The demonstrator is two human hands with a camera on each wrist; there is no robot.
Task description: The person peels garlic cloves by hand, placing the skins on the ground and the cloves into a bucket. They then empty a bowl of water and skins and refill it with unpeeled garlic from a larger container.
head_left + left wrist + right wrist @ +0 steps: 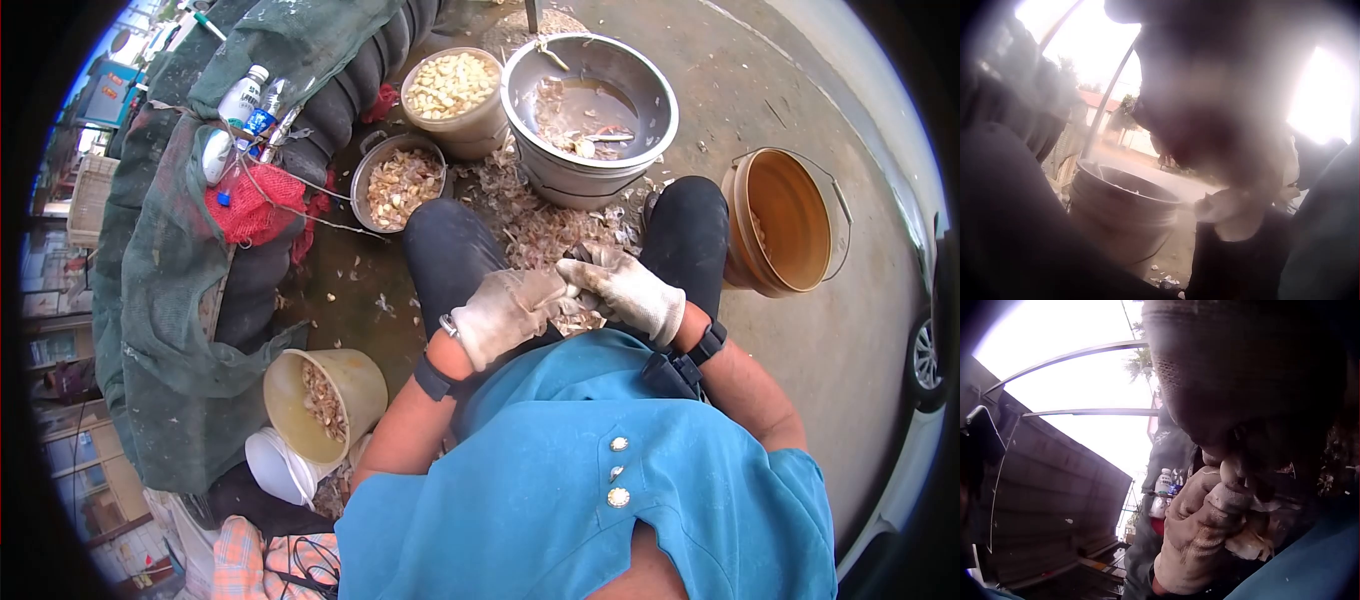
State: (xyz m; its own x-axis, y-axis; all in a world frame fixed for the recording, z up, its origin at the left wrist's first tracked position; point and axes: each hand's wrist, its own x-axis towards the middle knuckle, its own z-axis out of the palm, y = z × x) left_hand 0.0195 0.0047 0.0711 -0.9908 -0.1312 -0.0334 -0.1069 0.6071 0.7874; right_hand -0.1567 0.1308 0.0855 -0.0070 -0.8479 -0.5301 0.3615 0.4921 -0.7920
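Observation:
Both hands wear dirty pale work gloves and meet over my lap between my dark-trousered knees. My left hand (505, 315) curls its fingers round a garlic piece with papery skin (1250, 544). My right hand (625, 290) pinches at the same piece from the other side. In the right wrist view the left hand (1200, 531) fills the middle, and the right hand's fingers are a dark blur above it. The left wrist view is mostly blur. The garlic itself is hidden between the gloves in the head view.
Ahead stands a large metal basin (570, 180) of water and garlic, a beige bucket (475, 135) of peeled cloves and a metal pot (358, 185) of garlic. An orange bucket (790, 220) is at the right, a tipped beige bucket (365, 385) at the left. Garlic skins (530, 220) litter the ground.

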